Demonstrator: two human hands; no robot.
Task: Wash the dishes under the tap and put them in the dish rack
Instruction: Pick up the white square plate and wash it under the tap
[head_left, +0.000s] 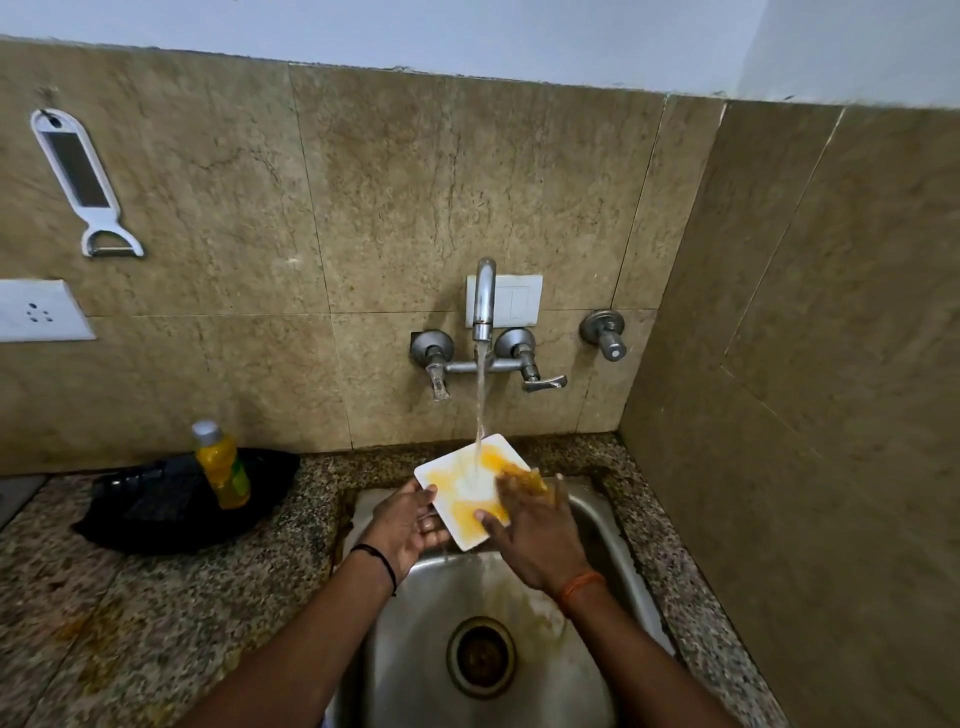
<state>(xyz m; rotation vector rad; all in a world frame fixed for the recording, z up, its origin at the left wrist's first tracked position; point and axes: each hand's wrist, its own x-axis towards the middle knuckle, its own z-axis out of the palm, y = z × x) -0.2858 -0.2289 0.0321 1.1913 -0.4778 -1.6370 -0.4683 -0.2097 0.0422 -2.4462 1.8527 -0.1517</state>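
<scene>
Steel sink (613, 525), set into a speckled granite bench (156, 597), lies below a wall-mounted tap (484, 296) from which a stream of water (480, 395) falls onto a square white plate (470, 491); the plate, smeared with yellow residue, is held tilted above the basin, just under the spout; the left hand (408, 525) grips the plate's left edge, fingers curled beneath it and thumb on the rim; the right hand (535, 535) rests on the plate's right side, fingers spread over its face and thumb laid on the near part; whether those fingers hold anything against the plate cannot be told, as they are blurred; a black cord circles the left wrist and an orange one the right; a round drain (480, 656) sits in the basin floor, with brownish streaks beside it; to the left, on the bench, stands a black dish rack (156, 499) with a yellow bottle (222, 467) in it; a white peeler (83, 182) hangs on the tiled wall.
</scene>
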